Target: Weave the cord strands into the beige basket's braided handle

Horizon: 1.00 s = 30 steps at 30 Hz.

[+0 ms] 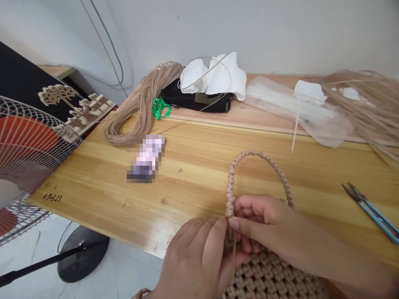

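Observation:
A tan woven bag [274, 276] sits at the table's front edge, partly out of view at the bottom. Its braided handle [231, 182] arches up over the table. My left hand [196, 253] is closed on the bag's rim, just left of the handle's foot. With thumb and fingers, my right hand [264, 220] pinches the base of the handle from the right. Between the two hands a thin tan strand [234, 253] hangs down over the weave. My fingers hide the exact spot where handle and bag meet.
Blue thread snips [370, 211] lie at the right. A phone [146, 160], a strand bundle [140, 104], a green plastic piece [160, 108] and a black pouch [196, 99] lie left and behind. More strands [364, 99] are back right. A fan [28, 162] stands left.

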Available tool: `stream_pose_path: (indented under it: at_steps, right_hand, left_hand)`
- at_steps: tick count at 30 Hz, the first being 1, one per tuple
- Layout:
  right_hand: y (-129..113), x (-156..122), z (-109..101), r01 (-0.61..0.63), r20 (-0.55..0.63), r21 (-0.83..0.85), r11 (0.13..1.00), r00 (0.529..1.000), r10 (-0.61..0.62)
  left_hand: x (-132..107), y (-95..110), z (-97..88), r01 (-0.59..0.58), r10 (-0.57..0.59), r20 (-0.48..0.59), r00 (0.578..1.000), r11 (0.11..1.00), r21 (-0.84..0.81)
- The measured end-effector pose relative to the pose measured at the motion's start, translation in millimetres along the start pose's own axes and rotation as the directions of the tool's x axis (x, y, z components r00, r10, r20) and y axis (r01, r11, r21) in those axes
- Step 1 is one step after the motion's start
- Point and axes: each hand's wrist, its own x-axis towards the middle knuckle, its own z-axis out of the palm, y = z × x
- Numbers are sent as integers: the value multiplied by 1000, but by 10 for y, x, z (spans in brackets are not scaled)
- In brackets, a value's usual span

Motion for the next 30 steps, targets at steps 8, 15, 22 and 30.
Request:
stream_pose_path:
  at_steps: [8, 15, 22, 30]
  right_hand:
    - [230, -128, 61, 8, 29, 31, 999, 1000, -9]
    - [390, -301, 100, 47, -40, -32, 998, 998, -48]
    - [433, -434, 154, 113, -138, -36, 993, 983, -117]
    - [526, -442, 184, 245, -174, 81, 966, 958, -228]
  left_hand:
    - [-120, 41, -25, 221, -190, 117, 975, 896, -385]
    - [-109, 71, -59, 450, -316, 321, 893, 623, -639]
    - [-158, 128, -27, 437, -318, 304, 898, 567, -698]
    - [-203, 158, 2, 409, -323, 260, 910, 592, -694]
